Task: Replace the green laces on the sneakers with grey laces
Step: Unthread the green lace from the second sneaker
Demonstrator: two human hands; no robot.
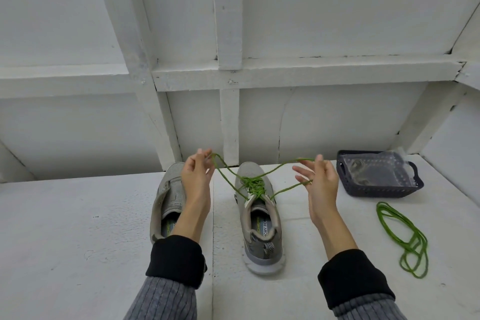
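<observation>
Both hands are up over the counter [78, 215], each holding one end of the green lace [253, 182] that is threaded in the right-hand sneaker [259, 215]. Your left hand [194, 176] pinches its end between thumb and fingertips, the other fingers loosely curled; your right hand [319, 179] has its fingers mostly spread, with the lace running across them and caught near the thumb and forefinger, though exactly how it is pinched is hard to tell. The sneaker lies between your hands and below them, its long axis running from heel near you to toe away from you, so the two lace ends fan out sideways and upward from the eyelets. By my reading, the coming pull should go up and toward you along that axis, and both hands sit about equally near. The other sneaker [168, 200], on the left, shows no lace, and a loose green lace [405, 239] lies on the counter to the right. Beyond it, a dark basket [376, 189] holds a clear packet [376, 169], probably the grey laces.
</observation>
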